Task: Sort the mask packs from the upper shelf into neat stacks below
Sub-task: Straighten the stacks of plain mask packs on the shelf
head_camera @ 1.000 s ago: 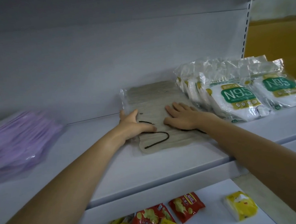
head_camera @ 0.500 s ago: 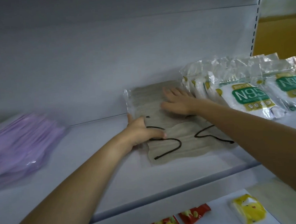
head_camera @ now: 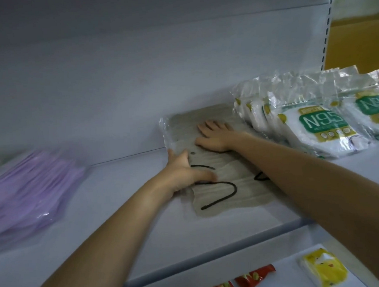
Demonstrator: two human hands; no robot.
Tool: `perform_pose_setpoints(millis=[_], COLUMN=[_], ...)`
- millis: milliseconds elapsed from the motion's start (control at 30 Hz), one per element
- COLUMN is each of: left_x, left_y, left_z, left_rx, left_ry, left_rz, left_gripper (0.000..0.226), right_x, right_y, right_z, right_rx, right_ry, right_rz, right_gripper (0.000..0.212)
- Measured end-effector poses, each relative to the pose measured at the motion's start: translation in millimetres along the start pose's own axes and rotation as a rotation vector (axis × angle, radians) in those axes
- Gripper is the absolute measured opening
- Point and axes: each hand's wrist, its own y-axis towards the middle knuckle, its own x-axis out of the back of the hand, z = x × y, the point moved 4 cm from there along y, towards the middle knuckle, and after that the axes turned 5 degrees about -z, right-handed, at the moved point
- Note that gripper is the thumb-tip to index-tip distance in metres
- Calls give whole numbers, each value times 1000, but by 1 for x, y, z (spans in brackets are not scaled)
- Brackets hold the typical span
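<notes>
On shelf (head_camera: 121, 204), 1 grey mask pack (head_camera: 243, 195), R hand (head_camera: 215, 136) flat atop (L hand (head_camera: 183, 168) grip unclear)

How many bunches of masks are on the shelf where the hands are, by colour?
Purple mask pile: 1
Grey mask pack: 1
White N95 pack bunch: 1
Total: 3 bunches

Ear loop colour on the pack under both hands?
Black ear loops, grey mask pack; head view.
</notes>
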Motion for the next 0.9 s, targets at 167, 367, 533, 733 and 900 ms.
perform_pose_setpoints(millis=[167, 367, 533, 733, 900], left_x=[-1, 9, 13, 3, -4], left_y=[1, -7, -2, 3, 0], left_z=[1, 2, 1, 0, -3], left_rx=[42, 96, 195, 229, 240], left_ry=[-13, -289, -532, -509, -457], left_rz=[-30, -156, -242, -226, -183], left_gripper=[101, 59, 8, 13, 18], right_x=[5, 27, 18, 19, 18], right_y=[2, -67, -151, -170, -160], right_z=[2, 9, 0, -11, -22], right_rx=[15, 227, 334, 360, 391], right_ry=[-19, 37, -53, -66, -88], right_rz=[-4, -44, 100, 116, 138], right_gripper=[67, 67, 81, 75, 72])
